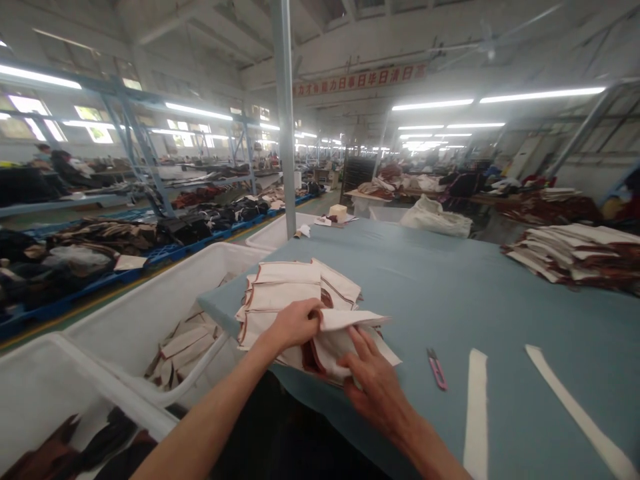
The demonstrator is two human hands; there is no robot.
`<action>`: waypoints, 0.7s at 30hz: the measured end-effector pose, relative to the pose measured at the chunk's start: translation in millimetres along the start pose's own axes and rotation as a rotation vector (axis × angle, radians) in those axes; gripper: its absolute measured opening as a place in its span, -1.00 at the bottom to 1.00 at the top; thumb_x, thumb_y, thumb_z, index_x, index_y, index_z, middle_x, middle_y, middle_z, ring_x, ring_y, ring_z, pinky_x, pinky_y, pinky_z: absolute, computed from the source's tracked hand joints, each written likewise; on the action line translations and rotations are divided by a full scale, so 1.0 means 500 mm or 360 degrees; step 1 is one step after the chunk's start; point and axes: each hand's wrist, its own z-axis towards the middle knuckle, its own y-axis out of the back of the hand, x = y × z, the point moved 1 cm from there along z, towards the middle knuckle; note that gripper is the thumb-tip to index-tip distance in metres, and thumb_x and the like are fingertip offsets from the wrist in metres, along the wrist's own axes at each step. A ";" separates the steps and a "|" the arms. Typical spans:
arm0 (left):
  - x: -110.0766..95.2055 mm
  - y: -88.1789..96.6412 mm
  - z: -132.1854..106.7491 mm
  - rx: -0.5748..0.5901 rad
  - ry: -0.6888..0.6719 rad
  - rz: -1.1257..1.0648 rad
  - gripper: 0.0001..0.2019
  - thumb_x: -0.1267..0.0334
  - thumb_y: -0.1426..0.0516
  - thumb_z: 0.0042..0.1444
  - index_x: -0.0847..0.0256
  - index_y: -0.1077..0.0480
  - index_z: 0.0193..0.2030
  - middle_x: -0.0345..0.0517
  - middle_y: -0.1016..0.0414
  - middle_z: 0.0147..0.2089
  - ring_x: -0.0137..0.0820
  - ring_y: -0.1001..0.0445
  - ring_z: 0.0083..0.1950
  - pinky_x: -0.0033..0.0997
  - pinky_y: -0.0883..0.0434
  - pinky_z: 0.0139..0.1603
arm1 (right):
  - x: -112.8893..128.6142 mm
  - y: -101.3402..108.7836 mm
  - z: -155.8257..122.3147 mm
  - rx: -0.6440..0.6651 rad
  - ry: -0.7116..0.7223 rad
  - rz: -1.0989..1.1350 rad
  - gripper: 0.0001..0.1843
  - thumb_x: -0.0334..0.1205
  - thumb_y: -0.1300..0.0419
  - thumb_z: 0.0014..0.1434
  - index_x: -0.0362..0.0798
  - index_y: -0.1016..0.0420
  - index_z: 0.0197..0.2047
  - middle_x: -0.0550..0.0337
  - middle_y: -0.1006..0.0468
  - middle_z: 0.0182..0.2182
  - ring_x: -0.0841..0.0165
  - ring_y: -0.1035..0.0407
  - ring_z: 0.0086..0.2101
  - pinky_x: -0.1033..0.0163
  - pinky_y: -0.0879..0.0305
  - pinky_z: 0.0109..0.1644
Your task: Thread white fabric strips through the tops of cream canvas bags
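Note:
A stack of cream fabric pieces with dark red edging point(295, 287) lies at the near left corner of a blue-grey table point(450, 293). My left hand point(295, 325) is closed, pinching the top cream piece point(350, 319) and lifting its edge. My right hand point(373, 380) lies on the lower part of the stack with fingers stretched out flat, pressing it down. Small pink thread snips point(437, 369) lie on the table just right of my right hand.
Two long white fabric strips point(476, 407) point(575, 410) lie on the table at the right. Another pile of cream and red pieces point(575, 257) sits far right. White bins point(150, 320) with fabric stand left of the table. A steel pillar point(285, 113) rises behind.

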 end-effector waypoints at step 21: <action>0.108 -0.035 0.049 -0.0237 0.0135 0.0457 -0.65 0.15 -0.20 0.37 0.21 -0.42 0.22 0.08 -0.46 0.25 -0.17 -0.52 0.15 0.00 -0.54 0.13 | 0.218 0.145 -0.146 0.0094 0.0170 0.0425 -0.78 -0.26 -0.11 0.41 0.19 -0.55 -0.02 0.27 -0.67 -0.40 0.32 -0.53 -0.45 0.32 -0.49 -0.36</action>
